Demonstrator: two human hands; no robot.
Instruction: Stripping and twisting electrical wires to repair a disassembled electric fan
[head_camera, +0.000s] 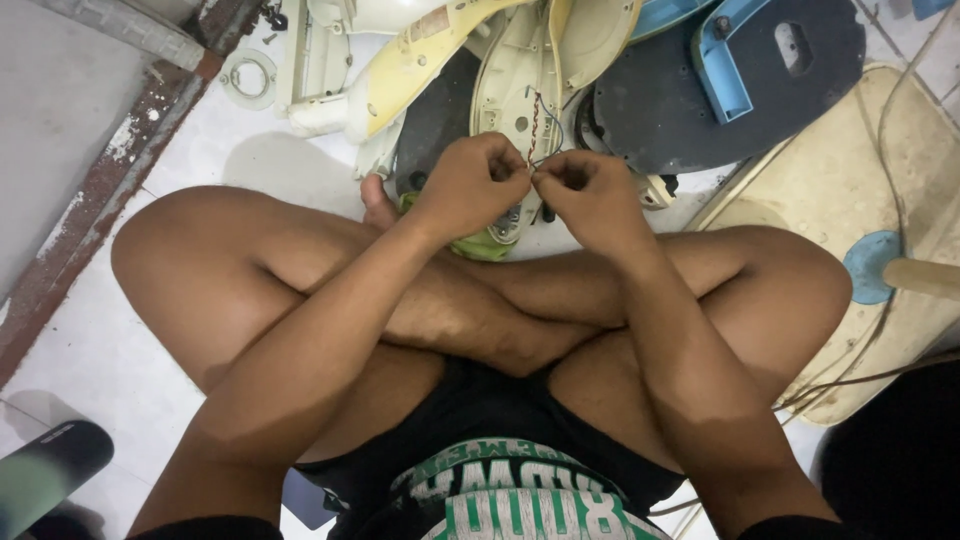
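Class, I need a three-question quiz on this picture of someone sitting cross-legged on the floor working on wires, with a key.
1. True or false: both hands pinch the twisted wires.
2. What lies just behind the hands? A) cream plastic housing parts B) a pile of books C) a bowl of fruit
3. Fill in: the person sits on the white floor with legs ____.

Key:
1. True: the left hand and right hand meet at the wires, fingers closed on them.
2. A: the cream plastic housing parts, beside a dark round base.
3. crossed

Red-dark twisted wire (533, 125); cream shell (515, 85); blue bracket (722, 60); black shorts (480, 420).
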